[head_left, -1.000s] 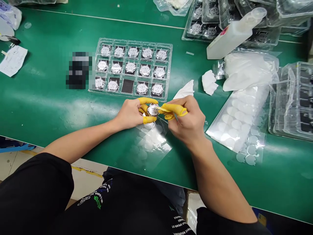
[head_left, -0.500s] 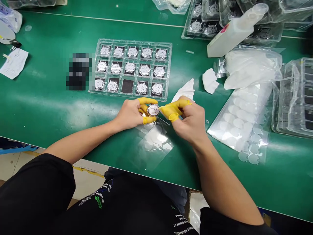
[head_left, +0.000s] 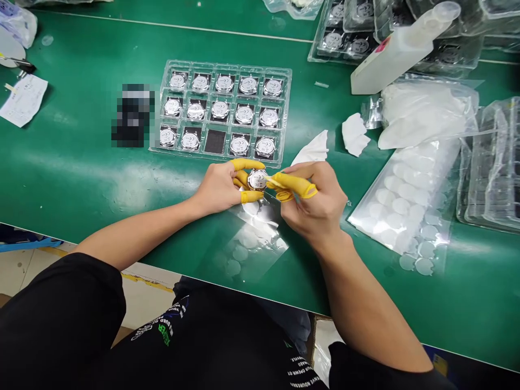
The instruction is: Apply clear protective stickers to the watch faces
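My left hand (head_left: 222, 187), with yellow finger cots, pinches a round silver watch case (head_left: 257, 179) just in front of a clear plastic tray (head_left: 284, 116). That tray holds several identical cases and has one empty black cell (head_left: 215, 141) in its near row. My right hand (head_left: 314, 200), also in yellow cots, has its fingertips pinched against the case's right edge, on something thin that I cannot make out. A clear film sheet with round stickers (head_left: 254, 238) lies on the green table under both hands.
To the right lie a larger sheet of round stickers (head_left: 402, 200), white cloths (head_left: 354, 134), a white bottle (head_left: 400, 51) on its side and stacked clear trays (head_left: 491, 162). More filled trays (head_left: 345, 38) sit at the back. A paper slip (head_left: 22, 100) lies far left.
My right thumb and forefinger lifted off the case half a second ago and are pinched back at its right edge. The left hand keeps its hold; the view shifted slightly.
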Demonstrator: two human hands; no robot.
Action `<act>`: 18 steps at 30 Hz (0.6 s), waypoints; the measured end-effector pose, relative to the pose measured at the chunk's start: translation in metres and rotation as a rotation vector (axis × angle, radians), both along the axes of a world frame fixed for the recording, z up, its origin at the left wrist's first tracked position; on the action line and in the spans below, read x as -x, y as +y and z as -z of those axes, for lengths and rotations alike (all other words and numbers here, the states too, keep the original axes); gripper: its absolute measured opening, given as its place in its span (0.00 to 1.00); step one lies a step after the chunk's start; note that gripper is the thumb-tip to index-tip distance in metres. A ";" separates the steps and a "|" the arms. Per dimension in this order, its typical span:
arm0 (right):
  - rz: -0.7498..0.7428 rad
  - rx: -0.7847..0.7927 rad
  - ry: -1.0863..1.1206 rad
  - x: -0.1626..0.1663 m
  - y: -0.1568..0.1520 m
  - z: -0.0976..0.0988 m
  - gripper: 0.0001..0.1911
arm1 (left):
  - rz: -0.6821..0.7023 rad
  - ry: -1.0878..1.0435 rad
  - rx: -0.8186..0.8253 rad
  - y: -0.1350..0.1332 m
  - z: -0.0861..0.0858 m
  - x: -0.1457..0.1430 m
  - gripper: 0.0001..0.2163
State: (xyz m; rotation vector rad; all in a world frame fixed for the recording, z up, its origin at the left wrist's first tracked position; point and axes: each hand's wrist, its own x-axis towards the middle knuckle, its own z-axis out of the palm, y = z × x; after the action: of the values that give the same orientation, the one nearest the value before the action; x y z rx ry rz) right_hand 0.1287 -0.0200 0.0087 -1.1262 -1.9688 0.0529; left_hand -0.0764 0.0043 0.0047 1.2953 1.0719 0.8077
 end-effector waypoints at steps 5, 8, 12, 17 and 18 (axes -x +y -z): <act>-0.163 -0.124 -0.158 0.001 -0.001 -0.009 0.17 | -0.011 0.062 -0.042 -0.001 -0.001 0.001 0.28; -0.183 -0.130 -0.254 0.005 -0.003 -0.013 0.14 | -0.004 0.075 -0.067 -0.002 -0.002 0.001 0.27; -0.158 0.075 -0.236 -0.001 -0.004 -0.021 0.10 | 0.034 0.102 -0.096 -0.002 -0.002 0.002 0.27; -0.133 0.642 -0.068 -0.041 0.012 -0.021 0.08 | 0.041 0.104 -0.105 -0.001 -0.002 0.003 0.27; -0.028 0.577 -0.057 -0.045 0.015 -0.018 0.10 | 0.038 0.108 -0.117 -0.001 -0.002 0.003 0.27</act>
State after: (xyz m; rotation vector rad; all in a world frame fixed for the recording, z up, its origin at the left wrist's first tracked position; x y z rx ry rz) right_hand 0.1740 -0.0051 0.0270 -1.4700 -2.0798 0.6444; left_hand -0.0798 0.0037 0.0065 1.4677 1.0952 0.7891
